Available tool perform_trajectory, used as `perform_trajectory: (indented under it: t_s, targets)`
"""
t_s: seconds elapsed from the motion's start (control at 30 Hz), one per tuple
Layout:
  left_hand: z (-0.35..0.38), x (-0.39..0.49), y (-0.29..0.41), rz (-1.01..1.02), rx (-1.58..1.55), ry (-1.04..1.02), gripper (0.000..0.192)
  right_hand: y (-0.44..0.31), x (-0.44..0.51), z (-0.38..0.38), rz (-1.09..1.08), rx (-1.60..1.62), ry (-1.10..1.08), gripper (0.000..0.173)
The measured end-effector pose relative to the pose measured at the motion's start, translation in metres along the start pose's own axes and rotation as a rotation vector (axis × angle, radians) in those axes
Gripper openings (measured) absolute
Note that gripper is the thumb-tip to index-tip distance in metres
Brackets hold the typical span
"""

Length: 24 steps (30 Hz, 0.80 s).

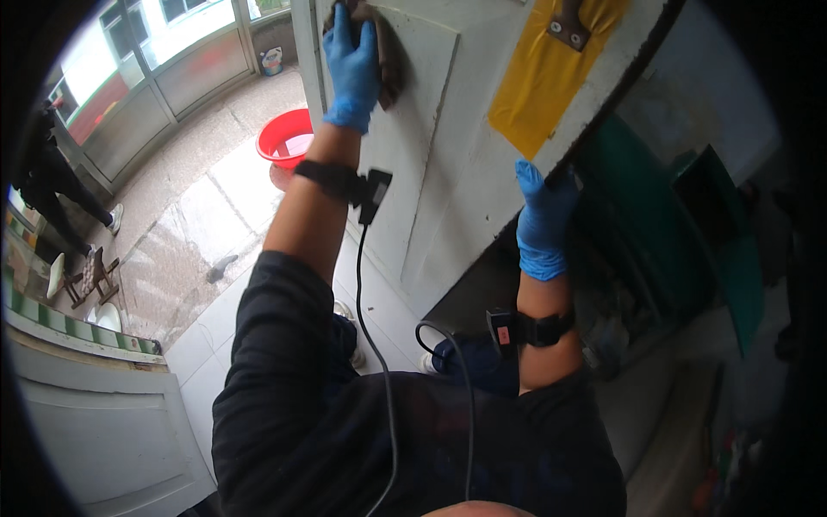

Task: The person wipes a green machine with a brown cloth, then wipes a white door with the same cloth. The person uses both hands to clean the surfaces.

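Observation:
In a blue glove, my left hand (354, 71) presses a dark brown cloth (389, 68) against the panel of a white wooden door (429, 155). The cloth bunches under the fingers and hangs down past the palm. My right hand (546, 216), gloved in blue too, grips the door's edge, thumb on the near face and the other fingers partly hidden behind the edge. Just above that hand, yellow tape (536, 84) covers a strip of the door. A brown metal plate with screws (570, 29) sits over the tape.
Beyond the doorway a red basin (268, 145) holds liquid. A person (55, 174) stands at far left by a small folding stool (94, 274). A second white door leaf (103, 433) lies lower left. Dark green objects (652, 220) stand at right. Black cables (386, 375) hang from my forearms.

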<state>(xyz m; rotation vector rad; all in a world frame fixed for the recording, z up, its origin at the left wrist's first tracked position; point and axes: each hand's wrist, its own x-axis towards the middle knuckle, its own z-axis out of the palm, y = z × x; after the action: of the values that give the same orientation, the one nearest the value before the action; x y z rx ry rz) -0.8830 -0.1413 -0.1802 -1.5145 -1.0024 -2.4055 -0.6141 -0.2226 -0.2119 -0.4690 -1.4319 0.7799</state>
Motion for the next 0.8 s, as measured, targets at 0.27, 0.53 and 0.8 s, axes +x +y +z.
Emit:
perform_trajectory:
  t_s: [0.27, 0.53, 0.8]
  targets:
    - [-0.029, -0.241, -0.051, -0.445, 0.338, 0.092, 0.051, -0.001, 0.000, 0.004, -0.016, 0.010, 0.034, 0.039]
    - [-0.054, -0.296, -0.070, -1.166, 0.380, -0.138, 0.046, 0.004, 0.002, 0.000, 0.027, 0.074, -0.041, 0.039]
    - [0.013, -0.110, 0.114, -0.521, -0.467, -0.113, 0.047, 0.004, 0.004, 0.004, -0.072, 0.086, -0.048, 0.029]
